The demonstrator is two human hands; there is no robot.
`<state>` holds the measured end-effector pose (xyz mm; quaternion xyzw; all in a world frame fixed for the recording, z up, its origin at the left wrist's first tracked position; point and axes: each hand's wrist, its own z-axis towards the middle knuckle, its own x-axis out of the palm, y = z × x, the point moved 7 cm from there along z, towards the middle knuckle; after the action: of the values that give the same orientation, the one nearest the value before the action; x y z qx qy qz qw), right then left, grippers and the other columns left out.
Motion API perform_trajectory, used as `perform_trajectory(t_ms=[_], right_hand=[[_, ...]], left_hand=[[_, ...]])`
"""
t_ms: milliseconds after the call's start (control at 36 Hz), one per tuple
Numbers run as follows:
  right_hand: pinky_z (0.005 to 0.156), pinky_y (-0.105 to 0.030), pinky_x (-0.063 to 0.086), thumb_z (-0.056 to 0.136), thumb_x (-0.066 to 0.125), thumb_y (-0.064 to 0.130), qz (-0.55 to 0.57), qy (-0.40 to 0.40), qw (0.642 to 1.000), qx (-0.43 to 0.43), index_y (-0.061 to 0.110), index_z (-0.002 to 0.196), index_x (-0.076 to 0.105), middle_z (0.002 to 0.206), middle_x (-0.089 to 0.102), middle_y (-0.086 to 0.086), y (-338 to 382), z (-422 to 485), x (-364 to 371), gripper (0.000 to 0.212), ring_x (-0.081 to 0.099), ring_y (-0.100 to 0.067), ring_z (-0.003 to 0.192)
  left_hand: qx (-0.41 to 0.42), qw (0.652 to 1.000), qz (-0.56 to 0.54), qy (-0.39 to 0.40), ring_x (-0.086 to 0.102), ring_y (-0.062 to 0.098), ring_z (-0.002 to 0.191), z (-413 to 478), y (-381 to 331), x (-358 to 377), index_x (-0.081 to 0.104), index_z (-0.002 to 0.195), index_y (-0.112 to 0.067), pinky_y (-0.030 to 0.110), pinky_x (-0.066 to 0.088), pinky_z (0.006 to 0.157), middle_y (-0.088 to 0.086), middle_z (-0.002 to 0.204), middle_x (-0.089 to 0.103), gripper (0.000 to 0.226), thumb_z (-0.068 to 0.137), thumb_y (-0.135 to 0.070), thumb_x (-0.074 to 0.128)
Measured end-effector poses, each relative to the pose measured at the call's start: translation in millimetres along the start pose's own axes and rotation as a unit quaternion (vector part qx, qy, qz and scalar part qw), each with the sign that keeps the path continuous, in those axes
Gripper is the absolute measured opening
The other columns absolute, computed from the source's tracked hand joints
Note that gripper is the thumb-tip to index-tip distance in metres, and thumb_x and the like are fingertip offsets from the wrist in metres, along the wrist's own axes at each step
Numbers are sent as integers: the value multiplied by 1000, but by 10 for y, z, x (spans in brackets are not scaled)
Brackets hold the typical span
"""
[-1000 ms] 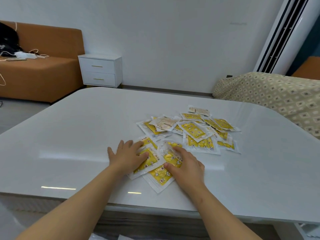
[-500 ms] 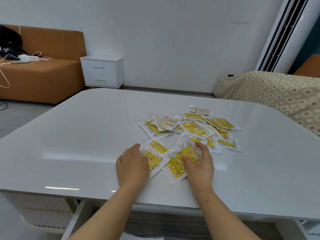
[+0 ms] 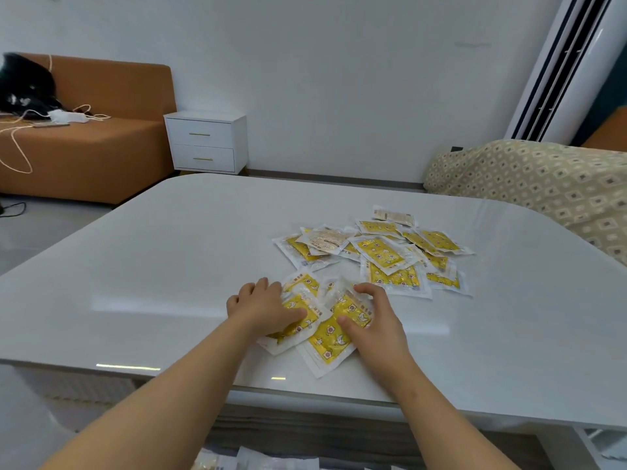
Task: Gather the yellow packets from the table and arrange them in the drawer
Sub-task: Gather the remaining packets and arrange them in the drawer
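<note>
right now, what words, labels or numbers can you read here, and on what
No text can be read.
On the yellow packets: printed figures and small marks, too blurred to read.
On the pale packets: lines of print, too small to read.

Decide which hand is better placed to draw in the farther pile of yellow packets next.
Probably the right hand: the farther pile lies just beyond it, on its side; the left hand rests on the near packets, farther away.

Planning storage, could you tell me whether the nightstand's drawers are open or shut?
Shut: both drawer fronts of the nightstand sit flush with its frame, and no gap shows around them.
</note>
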<state>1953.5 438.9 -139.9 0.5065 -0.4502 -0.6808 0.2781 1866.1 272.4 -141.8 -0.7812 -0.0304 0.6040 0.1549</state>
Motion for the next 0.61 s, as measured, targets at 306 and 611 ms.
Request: perform_trajectory(t_ms=[306,611], right_hand=[[91,-34,50,85,66,19,-14,34,999,-17,41,115,41,119,56,10,47,-22,51,44,58,-14,107],[79,-31,57,85,66,13,67,48,997,-2,42,101,43,100,59,16,33,-44,11,40,65,-7,87]], left_hand=[[44,992,-114,-14,28,20,138,-62,-51,41,45,130,-32,37,23,112,-3,142,41,42,90,-37,54],[-59,992,-92,-65,35,30,128,-215,-14,54,31,138,-14,36,38,100,12,139,34,69,87,-54,54]])
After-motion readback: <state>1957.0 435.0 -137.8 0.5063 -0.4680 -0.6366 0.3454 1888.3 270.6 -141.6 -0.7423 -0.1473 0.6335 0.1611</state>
